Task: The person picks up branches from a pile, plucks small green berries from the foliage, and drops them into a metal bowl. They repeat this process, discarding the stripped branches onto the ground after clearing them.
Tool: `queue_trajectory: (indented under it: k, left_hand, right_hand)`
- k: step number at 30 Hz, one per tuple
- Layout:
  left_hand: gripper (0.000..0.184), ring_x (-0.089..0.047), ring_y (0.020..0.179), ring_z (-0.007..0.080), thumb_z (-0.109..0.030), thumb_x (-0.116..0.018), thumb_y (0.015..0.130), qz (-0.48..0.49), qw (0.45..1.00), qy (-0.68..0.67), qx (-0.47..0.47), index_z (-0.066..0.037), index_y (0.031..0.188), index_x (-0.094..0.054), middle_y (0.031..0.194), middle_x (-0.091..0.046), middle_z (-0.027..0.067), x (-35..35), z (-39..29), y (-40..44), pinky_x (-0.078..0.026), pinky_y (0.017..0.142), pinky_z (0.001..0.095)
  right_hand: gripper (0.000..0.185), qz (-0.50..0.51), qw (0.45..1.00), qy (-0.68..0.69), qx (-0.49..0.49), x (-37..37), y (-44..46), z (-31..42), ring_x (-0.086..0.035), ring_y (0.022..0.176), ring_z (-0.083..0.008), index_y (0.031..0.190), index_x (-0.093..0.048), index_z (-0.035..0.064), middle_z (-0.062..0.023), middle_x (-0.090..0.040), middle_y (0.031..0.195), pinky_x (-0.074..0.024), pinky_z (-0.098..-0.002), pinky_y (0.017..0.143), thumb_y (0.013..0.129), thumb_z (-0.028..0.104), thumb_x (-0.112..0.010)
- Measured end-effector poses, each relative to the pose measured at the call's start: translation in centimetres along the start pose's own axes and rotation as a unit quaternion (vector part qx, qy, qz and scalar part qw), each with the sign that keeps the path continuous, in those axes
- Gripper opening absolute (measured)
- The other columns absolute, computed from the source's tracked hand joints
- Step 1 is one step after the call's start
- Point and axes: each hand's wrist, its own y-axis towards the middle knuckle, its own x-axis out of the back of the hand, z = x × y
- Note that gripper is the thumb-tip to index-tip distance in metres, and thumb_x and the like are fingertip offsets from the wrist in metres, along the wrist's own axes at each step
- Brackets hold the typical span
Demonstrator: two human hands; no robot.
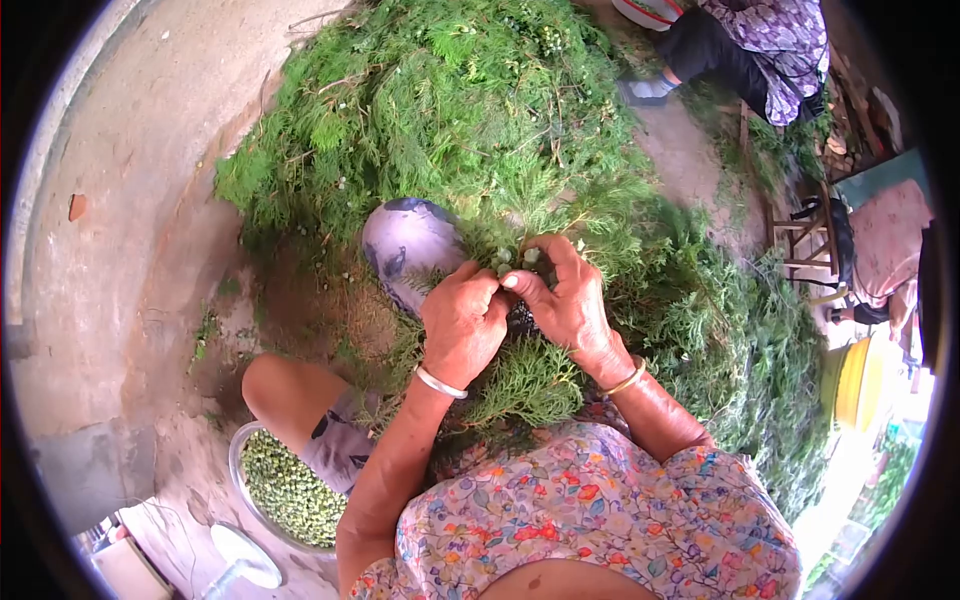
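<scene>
Over my lap, both hands meet at a leafy green conifer sprig (545, 215) with small green cones (503, 258) on it. My left hand (465, 325) is closed, its fingertips pinched at the stem just below the cones. Facing it, my right hand (570, 305) is closed too, thumb and forefinger pressed together beside a cone (531, 256). The fingers partly hide what lies between them. More green foliage (530, 385) rests under my wrists. A patterned purple-and-white cloth shape (410, 245), probably my covered knee, rises left of the hands.
A large heap of conifer branches (450, 110) lies in front and continues down the right. Left of my leg stands a basin (236, 465) full of green cones. Another person (770, 50) sits at upper right near a white bowl (650, 12). A wooden stool (800, 240) stands right.
</scene>
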Motion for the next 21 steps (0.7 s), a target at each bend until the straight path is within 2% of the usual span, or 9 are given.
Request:
queue_trajectory:
  k: [6,8,12,13,14,15,16,18,21]
  left_hand:
    - [0.015,-0.055,0.064,0.0352,-0.009,-0.067,0.069,0.002,1.000,-0.006,0.002,-0.003,0.066,-0.054,0.069,-0.053,0.0128,0.2,-0.4,0.0,-0.041,0.055,0.0427]
    - [0.015,-0.055,0.064,0.0350,-0.009,-0.067,0.070,0.009,1.000,-0.003,0.003,-0.003,0.066,-0.054,0.069,-0.053,0.0127,0.5,-0.6,-0.1,-0.041,0.055,0.0425]
    - [0.014,-0.055,0.063,0.0345,-0.009,-0.067,0.070,0.017,1.000,-0.024,0.000,-0.003,0.067,-0.055,0.068,-0.053,0.0125,0.3,-0.2,0.0,-0.042,0.055,0.0415]
    - [0.014,-0.055,0.063,0.0345,-0.009,-0.067,0.070,0.016,1.000,-0.024,0.001,-0.003,0.067,-0.055,0.068,-0.053,0.0125,0.4,0.0,-0.2,-0.042,0.055,0.0415]
    - [0.011,-0.054,0.059,0.0308,-0.003,-0.066,0.069,0.014,0.999,-0.045,0.000,-0.001,0.071,-0.056,0.067,-0.052,0.0131,0.6,0.3,-0.3,-0.041,0.053,0.0378]
    - [0.010,-0.053,0.055,0.0270,0.003,-0.066,0.069,0.014,0.998,-0.066,-0.001,0.002,0.074,-0.058,0.066,-0.051,0.0137,0.7,0.5,-0.5,-0.040,0.051,0.0341]
    - [0.010,-0.053,0.055,0.0270,0.003,-0.066,0.069,0.013,0.998,-0.067,0.001,0.002,0.074,-0.058,0.066,-0.051,0.0137,0.5,0.5,-0.6,-0.040,0.051,0.0341]
    - [0.010,-0.053,0.055,0.0254,0.004,-0.065,0.068,-0.041,0.995,-0.095,-0.004,0.002,0.075,-0.058,0.066,-0.053,0.0140,0.0,0.4,-0.5,-0.040,0.050,0.0326]
    - [0.011,-0.055,0.055,0.0274,0.003,-0.065,0.067,-0.040,0.997,-0.057,-0.015,0.001,0.077,-0.059,0.067,-0.054,0.0136,-0.1,0.2,-0.4,-0.041,0.051,0.0331]
  right_hand:
    - [0.026,-0.102,0.992,0.015,0.074,-0.6,0.1,-1.2,-0.062,0.062,-0.0303,0.094,-0.056,0.0011,-0.0157,-0.061,0.072,-0.0482,-0.0349,0.053,0.079,0.017,-0.070]
    - [0.020,-0.056,0.998,0.026,-0.022,0.2,0.3,-0.6,-0.062,0.058,-0.0272,0.088,-0.059,-0.0006,-0.0153,-0.061,0.067,-0.0471,-0.0341,0.051,0.080,0.015,-0.069]
    - [0.015,-0.033,0.995,0.093,-0.018,1.2,1.4,-0.7,-0.051,0.048,-0.0129,0.081,-0.062,-0.0008,-0.0085,-0.059,0.060,-0.0411,-0.0289,0.044,0.082,0.014,-0.067]
    - [0.017,-0.018,0.983,0.142,-0.113,2.3,1.4,-0.4,-0.045,0.047,-0.0074,0.079,-0.063,-0.0001,-0.0036,-0.058,0.060,-0.0363,-0.0261,0.041,0.084,0.016,-0.064]
    - [0.018,-0.065,0.962,0.221,-0.144,3.3,1.9,-1.6,-0.041,0.045,-0.0052,0.078,-0.064,0.0017,-0.0001,-0.056,0.060,-0.0313,-0.0237,0.039,0.087,0.017,-0.060]
    - [0.019,-0.108,0.893,0.368,-0.236,5.6,3.0,-1.2,-0.038,0.042,-0.0050,0.077,-0.064,0.0026,0.0000,-0.055,0.060,-0.0281,-0.0206,0.037,0.088,0.017,-0.059]
    - [0.016,-0.116,0.868,0.427,-0.225,7.2,3.4,-1.6,-0.038,0.044,-0.0052,0.079,-0.062,0.0008,-0.0030,-0.056,0.065,-0.0266,-0.0174,0.036,0.087,0.015,-0.060]
    - [0.017,-0.081,0.790,0.539,-0.281,8.8,3.9,-1.9,-0.041,0.048,-0.0057,0.087,-0.058,-0.0029,-0.0078,-0.057,0.073,-0.0274,-0.0168,0.035,0.087,0.014,-0.057]
    - [0.023,0.012,0.749,0.575,-0.328,8.1,3.1,-0.4,-0.045,0.051,-0.0112,0.093,-0.053,-0.0040,-0.0122,-0.057,0.074,-0.0291,-0.0191,0.034,0.087,0.017,-0.047]
